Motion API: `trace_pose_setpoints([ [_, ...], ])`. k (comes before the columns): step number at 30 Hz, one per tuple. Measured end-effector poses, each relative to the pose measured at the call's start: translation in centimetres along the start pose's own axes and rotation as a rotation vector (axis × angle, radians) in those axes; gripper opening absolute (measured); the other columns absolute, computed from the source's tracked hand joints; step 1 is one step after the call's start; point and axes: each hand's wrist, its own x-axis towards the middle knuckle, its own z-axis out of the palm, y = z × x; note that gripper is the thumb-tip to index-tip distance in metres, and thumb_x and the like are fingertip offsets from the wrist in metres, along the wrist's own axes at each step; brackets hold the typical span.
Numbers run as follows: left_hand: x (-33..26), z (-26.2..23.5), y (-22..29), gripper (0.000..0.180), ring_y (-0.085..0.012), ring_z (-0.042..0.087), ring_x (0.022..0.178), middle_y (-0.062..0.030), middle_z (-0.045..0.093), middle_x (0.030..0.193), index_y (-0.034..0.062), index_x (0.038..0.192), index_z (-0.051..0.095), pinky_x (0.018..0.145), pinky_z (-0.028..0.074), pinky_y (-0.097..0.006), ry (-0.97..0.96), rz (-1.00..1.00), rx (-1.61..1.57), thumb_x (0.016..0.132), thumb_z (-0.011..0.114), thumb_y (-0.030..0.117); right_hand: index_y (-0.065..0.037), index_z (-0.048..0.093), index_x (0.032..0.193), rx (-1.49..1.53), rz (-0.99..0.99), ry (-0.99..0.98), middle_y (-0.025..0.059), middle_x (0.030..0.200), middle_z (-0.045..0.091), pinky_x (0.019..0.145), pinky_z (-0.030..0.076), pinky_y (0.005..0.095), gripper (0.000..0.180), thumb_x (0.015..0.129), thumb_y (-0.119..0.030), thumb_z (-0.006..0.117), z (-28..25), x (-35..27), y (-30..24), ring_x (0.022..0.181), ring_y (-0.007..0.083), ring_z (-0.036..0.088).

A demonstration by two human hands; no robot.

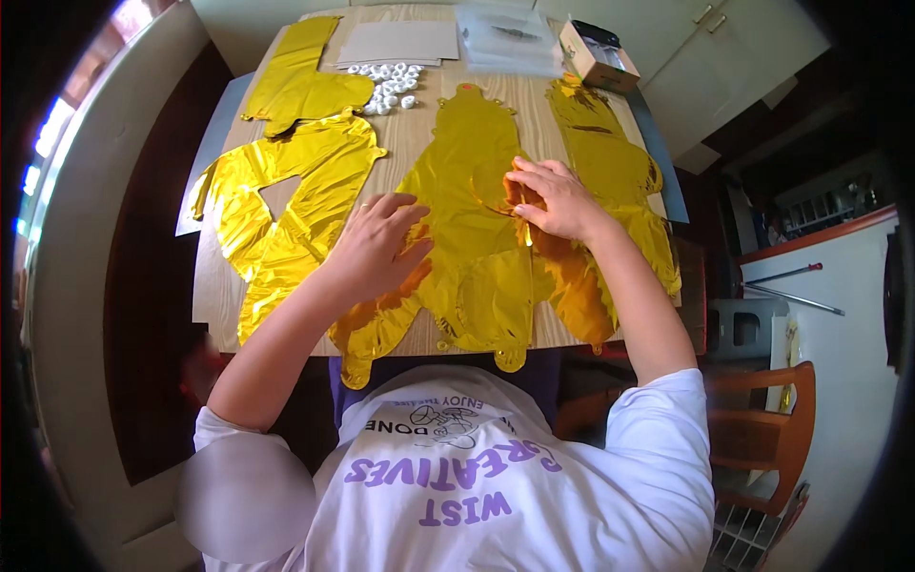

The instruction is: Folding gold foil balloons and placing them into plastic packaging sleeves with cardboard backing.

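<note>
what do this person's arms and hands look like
The left hand and right hand are ungloved and the forearms bare. White short sleeves belong to a white shirt with purple and black print. A thin ring seems to sit on the left hand.

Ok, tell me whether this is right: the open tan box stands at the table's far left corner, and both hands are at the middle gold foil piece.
Wrong corner: the head view shows the open tan box standing at the far right of the table. The left hand and right hand are at the middle gold foil piece.
</note>
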Motion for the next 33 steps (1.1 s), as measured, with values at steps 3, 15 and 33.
trace_pose_setpoints([
  [3, 1.9, 1.7, 0.1, 0.047, -0.0385, 0.051, 0.128, -0.0184, 0.056, 0.137, 0.0051, 0.131, 0.061, 0.109, 0.041, -0.048, 0.0, 0.085, -0.003, 0.091, 0.069, 0.03, -0.015, 0.058, 0.14, 0.022, 0.018, -0.032, 0.0094, 0.156, 0.047, 0.119, 0.033, 0.0443, 0.056, 0.088, -0.028, 0.074, 0.0, -0.6, -0.2, 0.141, 0.0324, 0.04],
  [15, 5.4, 5.2, 2.4, 0.076, -0.0426, 0.038, 0.141, -0.0203, 0.045, 0.149, 0.0087, 0.143, 0.051, 0.118, 0.03, -0.055, 0.0, 0.311, 0.033, 0.086, 0.07, 0.054, -0.014, 0.06, 0.138, 0.027, 0.013, 0.008, 0.0093, 0.155, 0.048, 0.118, 0.033, 0.0445, 0.055, 0.087, -0.027, 0.075, 0.3, -1.3, 0.0, 0.142, 0.0335, 0.04],
  [33, 5.3, 6.5, 2.2, 0.086, -0.0401, 0.036, 0.145, -0.0186, 0.045, 0.151, 0.0093, 0.145, 0.051, 0.122, 0.024, -0.055, -0.131, 0.264, 0.074, 0.08, 0.07, 0.061, -0.005, 0.063, 0.084, -0.269, 0.835, 0.475, 0.0136, 0.082, 0.064, 0.073, 0.051, 0.0471, 0.039, 0.081, -0.039, 0.082, -0.7, -20.5, -8.6, 0.082, 0.036, 0.064],
])
